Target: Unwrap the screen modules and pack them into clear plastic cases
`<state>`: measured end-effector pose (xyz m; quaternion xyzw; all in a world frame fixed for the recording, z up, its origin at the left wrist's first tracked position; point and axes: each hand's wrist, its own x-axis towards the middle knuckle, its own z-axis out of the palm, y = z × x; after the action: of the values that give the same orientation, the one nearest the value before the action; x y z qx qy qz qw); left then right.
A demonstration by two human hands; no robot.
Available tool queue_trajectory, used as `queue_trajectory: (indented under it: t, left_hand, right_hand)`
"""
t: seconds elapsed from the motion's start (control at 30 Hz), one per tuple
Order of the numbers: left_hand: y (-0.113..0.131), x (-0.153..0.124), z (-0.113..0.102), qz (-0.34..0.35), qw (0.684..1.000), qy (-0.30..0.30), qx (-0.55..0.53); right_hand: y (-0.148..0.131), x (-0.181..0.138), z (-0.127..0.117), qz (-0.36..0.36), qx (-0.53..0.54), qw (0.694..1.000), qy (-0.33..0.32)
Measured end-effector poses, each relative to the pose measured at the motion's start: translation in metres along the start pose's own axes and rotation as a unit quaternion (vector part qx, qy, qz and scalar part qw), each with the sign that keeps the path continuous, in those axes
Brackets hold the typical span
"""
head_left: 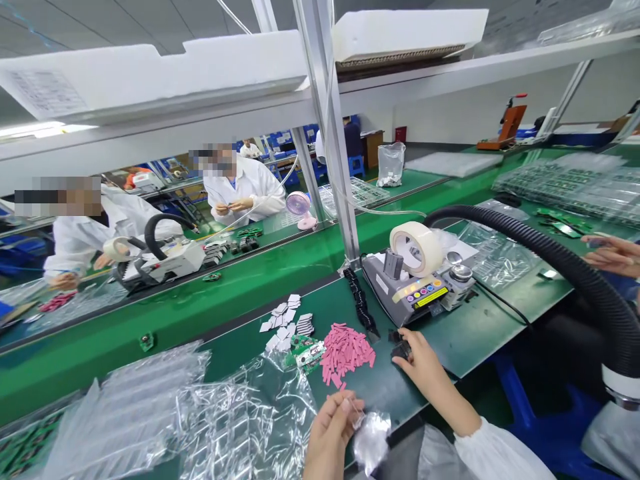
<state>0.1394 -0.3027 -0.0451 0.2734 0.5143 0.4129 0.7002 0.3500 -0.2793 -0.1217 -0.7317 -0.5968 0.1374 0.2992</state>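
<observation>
A green work surface [385,393] is spread across the near side, and a brighter green strip [273,270] is laid along its far edge. A small black part [401,351] is pinched between the thumb and fingers of the right hand [417,353], low over the surface, just right of a heap of pink strips [346,353]. A bit of clear plastic [358,408] seems to be pinched at the fingertips of the left hand [333,423], at the near edge; its outline cannot be told clearly. Left of the heap, a green circuit board [311,355] and scattered white pieces [285,321] are laid out; the near left is covered by crumpled clear sheeting [245,420] and ribbed trays [125,407]. Beyond the right hand, a roll of tape [431,248] is carried on a grey machine [383,287]. Overhead, white boxes [175,70] are borne by a shelf [200,112] and crossed by a metal post [327,133]. On the far side, two white-coated co-workers [247,190] are seen; at the right edge, another person's hand [617,255] is shown.
</observation>
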Motion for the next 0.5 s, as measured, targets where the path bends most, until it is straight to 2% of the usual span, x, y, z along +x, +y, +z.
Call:
queue_trajectory:
  t: [0.23,0.37,0.5]
  left_hand:
    - [0.006,-0.005,0.027,-0.014,0.998,-0.054,0.035]
    - [0.011,-0.008,0.042,-0.004,0.997,-0.055,0.05]
    - [0.015,-0.008,0.055,-0.008,0.996,-0.074,0.05]
  right_hand:
    - [0.009,-0.024,-0.02,-0.062,-0.019,0.998,-0.017]
    - [0.008,-0.016,-0.024,-0.097,-0.033,0.994,-0.035]
    - [0.003,-0.009,-0.023,-0.142,-0.002,0.988,-0.057]
